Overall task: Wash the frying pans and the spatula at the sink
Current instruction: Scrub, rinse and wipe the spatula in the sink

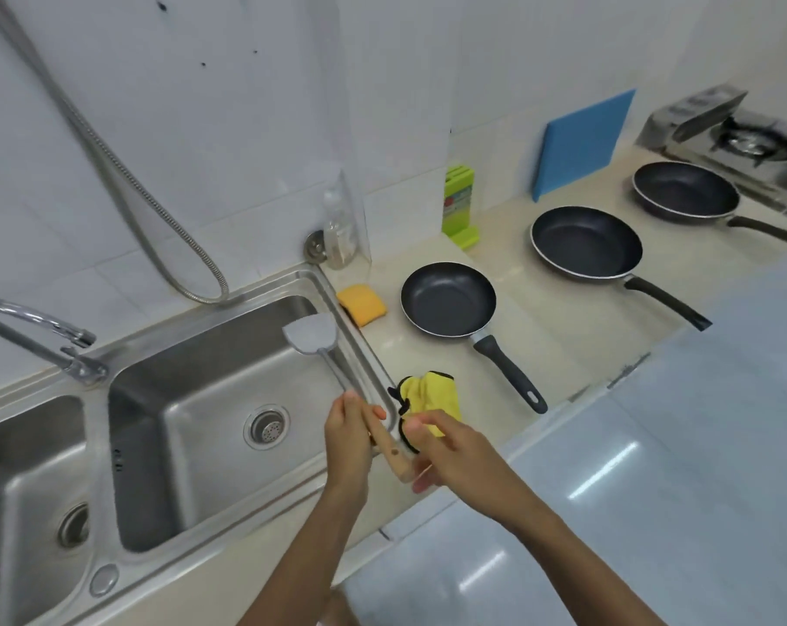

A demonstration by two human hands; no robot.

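Observation:
A metal spatula (319, 350) with a wooden handle slants over the right rim of the sink (229, 381), blade up near the basin's far corner. My left hand (348, 438) grips its handle near the metal shaft. My right hand (450, 449) is at the handle's wooden end, fingers loosely curled around it. Three black frying pans stand on the counter to the right: a small one (448, 300), a middle one (585, 244) and a far one (685, 189), all with handles pointing toward the counter's front edge.
A yellow cloth (432, 393) lies beside the sink rim, partly under my right hand. An orange sponge (361, 302), a clear bottle (337, 228), a green knife block (459, 205), a blue board (583, 142) and a gas stove (734, 137) line the wall. The tap (35, 329) stands at left.

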